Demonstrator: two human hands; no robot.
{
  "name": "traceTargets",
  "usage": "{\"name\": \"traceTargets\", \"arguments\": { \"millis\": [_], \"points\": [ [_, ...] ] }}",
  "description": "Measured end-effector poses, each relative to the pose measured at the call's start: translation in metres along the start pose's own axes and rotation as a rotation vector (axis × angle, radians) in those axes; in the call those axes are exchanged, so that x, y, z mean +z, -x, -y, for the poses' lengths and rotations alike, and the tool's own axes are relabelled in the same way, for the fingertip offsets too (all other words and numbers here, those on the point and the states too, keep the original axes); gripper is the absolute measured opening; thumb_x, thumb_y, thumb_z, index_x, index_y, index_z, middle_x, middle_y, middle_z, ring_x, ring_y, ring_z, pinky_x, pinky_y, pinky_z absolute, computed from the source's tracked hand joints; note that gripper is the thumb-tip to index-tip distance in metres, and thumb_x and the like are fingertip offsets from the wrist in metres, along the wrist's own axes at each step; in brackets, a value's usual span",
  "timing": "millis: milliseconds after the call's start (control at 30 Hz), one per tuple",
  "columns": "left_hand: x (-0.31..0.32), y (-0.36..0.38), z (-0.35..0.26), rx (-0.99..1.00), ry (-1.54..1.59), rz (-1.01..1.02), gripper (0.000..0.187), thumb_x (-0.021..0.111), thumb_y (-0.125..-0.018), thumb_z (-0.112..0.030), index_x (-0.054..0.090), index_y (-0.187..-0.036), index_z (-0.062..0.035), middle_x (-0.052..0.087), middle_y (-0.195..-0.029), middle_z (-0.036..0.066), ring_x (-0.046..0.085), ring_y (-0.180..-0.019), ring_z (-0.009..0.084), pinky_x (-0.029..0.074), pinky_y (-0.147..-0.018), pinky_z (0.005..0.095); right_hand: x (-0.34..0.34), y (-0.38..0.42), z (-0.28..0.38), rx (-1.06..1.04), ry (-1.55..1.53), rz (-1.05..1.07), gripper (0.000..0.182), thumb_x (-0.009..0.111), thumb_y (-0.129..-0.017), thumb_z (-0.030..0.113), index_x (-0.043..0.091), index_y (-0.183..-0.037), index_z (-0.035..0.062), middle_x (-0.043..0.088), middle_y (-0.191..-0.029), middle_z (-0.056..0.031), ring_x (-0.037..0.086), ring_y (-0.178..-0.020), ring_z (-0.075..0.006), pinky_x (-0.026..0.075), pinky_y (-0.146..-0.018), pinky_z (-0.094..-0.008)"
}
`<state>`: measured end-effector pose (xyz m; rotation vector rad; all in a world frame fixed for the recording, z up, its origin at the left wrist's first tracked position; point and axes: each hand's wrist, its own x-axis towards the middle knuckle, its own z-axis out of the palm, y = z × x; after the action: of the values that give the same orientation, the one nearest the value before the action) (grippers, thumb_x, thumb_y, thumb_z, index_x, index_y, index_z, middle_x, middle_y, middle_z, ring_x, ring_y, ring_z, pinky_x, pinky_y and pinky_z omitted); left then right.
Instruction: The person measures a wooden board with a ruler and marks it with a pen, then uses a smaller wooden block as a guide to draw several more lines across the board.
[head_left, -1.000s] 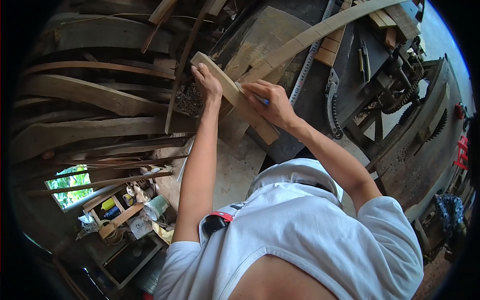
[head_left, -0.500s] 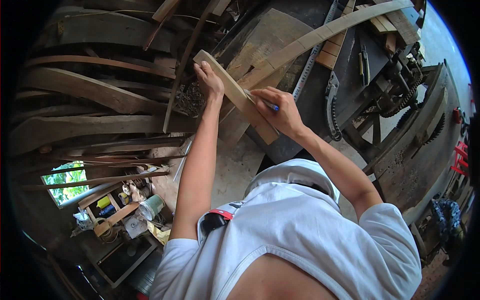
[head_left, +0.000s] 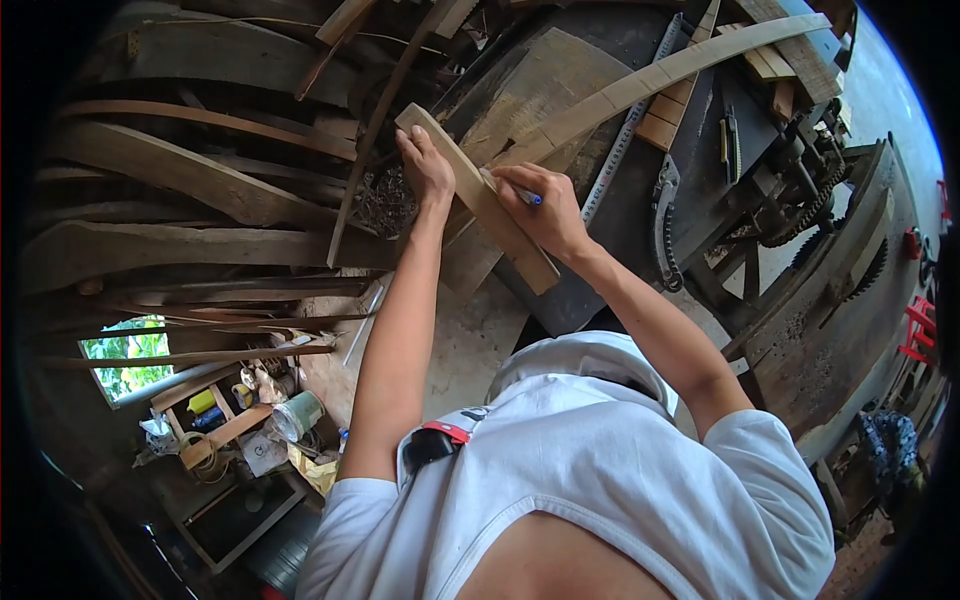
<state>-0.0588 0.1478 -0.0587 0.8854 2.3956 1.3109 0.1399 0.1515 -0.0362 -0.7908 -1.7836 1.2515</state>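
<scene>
Through the head view, my left hand (head_left: 430, 172) grips the board (head_left: 518, 248) near its upper end, around the frame's centre; my right hand (head_left: 553, 210) pinches a pen (head_left: 534, 198) at its edge. Marking, I judge; a clean stroke calls for a steady board.

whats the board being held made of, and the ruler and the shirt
The board looks like bare, unvarnished wood: pale tan, with a dull surface.

The ruler is a pale grey strip with dark markings, probably metal, though plastic is possible.

The shirt is white cloth, likely cotton or a blend, matt with soft folds.
</scene>
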Motion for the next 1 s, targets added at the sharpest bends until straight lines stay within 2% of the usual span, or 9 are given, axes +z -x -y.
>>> {"name": "traceTargets", "arguments": {
  "millis": [67,133,300,400,600,733,833,900,1000],
  "points": [
    [0.000,0.001,-0.003,-0.022,-0.016,0.001,0.069,0.031,-0.105,-0.044,0.025,-0.147,0.0113,0.037,-0.146,0.034,0.042,-0.134,0.0426,0.036,-0.110,0.0410,-0.001,0.001,0.001,-0.016,-0.003,-0.035,0.022,0.063,-0.085,0.012,0.071,-0.102,0.0003,0.069,-0.092,-0.0175,0.068,-0.085,-0.0360,0.054,-0.077,-0.0387],
    [0.000,0.001,-0.006,-0.011,-0.010,0.001,0.069,0.031,-0.105,-0.044,0.025,-0.146,0.0116,0.037,-0.146,0.034,0.042,-0.134,0.0426,0.036,-0.110,0.0409,-0.014,0.014,0.006,0.015,0.035,0.071,0.021,0.062,-0.086,0.009,0.070,-0.105,-0.0001,0.068,-0.091,-0.0183,0.068,-0.082,-0.0341,0.053,-0.074,-0.0370],
    [0.002,-0.002,0.003,-0.002,-0.030,0.006,0.069,0.030,-0.106,-0.043,0.025,-0.146,0.0123,0.035,-0.147,0.034,0.041,-0.135,0.0426,0.034,-0.111,0.0406,-0.006,0.007,0.004,0.056,0.022,0.030,0.022,0.064,-0.085,0.011,0.071,-0.102,0.0006,0.069,-0.090,-0.0175,0.068,-0.083,-0.0354,0.055,-0.076,-0.0393],
    [0.001,-0.003,0.002,0.025,-0.045,-0.002,0.069,0.030,-0.106,-0.043,0.024,-0.146,0.0127,0.036,-0.147,0.034,0.040,-0.135,0.0425,0.033,-0.112,0.0406,0.002,0.001,0.002,-0.025,-0.010,-0.066,0.022,0.064,-0.084,0.010,0.071,-0.101,0.0003,0.068,-0.089,-0.0181,0.068,-0.082,-0.0359,0.054,-0.075,-0.0393],
    [0.000,0.002,-0.001,0.025,-0.066,-0.019,0.069,0.031,-0.106,-0.042,0.024,-0.146,0.0131,0.039,-0.144,0.035,0.043,-0.133,0.0432,0.036,-0.110,0.0413,-0.016,0.017,0.008,0.067,0.020,0.067,0.022,0.063,-0.086,0.009,0.070,-0.104,-0.0013,0.069,-0.094,-0.0189,0.069,-0.084,-0.0346,0.054,-0.075,-0.0366],
    [-0.002,0.003,-0.003,0.005,-0.020,0.002,0.069,0.031,-0.106,-0.042,0.024,-0.146,0.0131,0.041,-0.142,0.035,0.045,-0.131,0.0436,0.038,-0.108,0.0416,0.001,-0.003,0.001,-0.051,-0.004,-0.024,0.022,0.063,-0.087,0.010,0.069,-0.104,-0.0018,0.069,-0.094,-0.0195,0.069,-0.085,-0.0354,0.054,-0.076,-0.0369],
    [-0.002,0.002,-0.007,0.005,-0.011,0.015,0.070,0.031,-0.106,-0.043,0.023,-0.146,0.0131,0.040,-0.143,0.035,0.044,-0.132,0.0432,0.037,-0.109,0.0413,-0.014,0.008,0.008,-0.020,0.015,0.027,0.021,0.063,-0.087,0.010,0.070,-0.103,-0.0014,0.070,-0.093,-0.0188,0.069,-0.085,-0.0354,0.054,-0.075,-0.0371],
    [-0.003,0.003,-0.006,-0.019,-0.011,0.008,0.070,0.031,-0.105,-0.043,0.022,-0.147,0.0130,0.039,-0.144,0.035,0.043,-0.133,0.0430,0.036,-0.110,0.0411,-0.028,0.024,0.016,0.095,0.072,0.098,0.018,0.062,-0.086,0.010,0.072,-0.097,-0.0007,0.070,-0.092,-0.0190,0.068,-0.082,-0.0365,0.055,-0.075,-0.0390],
    [-0.001,-0.006,0.003,0.002,0.008,0.051,0.070,0.030,-0.105,-0.044,0.022,-0.147,0.0129,0.035,-0.147,0.034,0.038,-0.137,0.0423,0.032,-0.113,0.0407,-0.036,0.045,0.013,0.204,0.015,0.033,0.017,0.063,-0.087,0.010,0.072,-0.097,-0.0002,0.070,-0.090,-0.0179,0.070,-0.081,-0.0340,0.055,-0.074,-0.0368]
  ]
}}
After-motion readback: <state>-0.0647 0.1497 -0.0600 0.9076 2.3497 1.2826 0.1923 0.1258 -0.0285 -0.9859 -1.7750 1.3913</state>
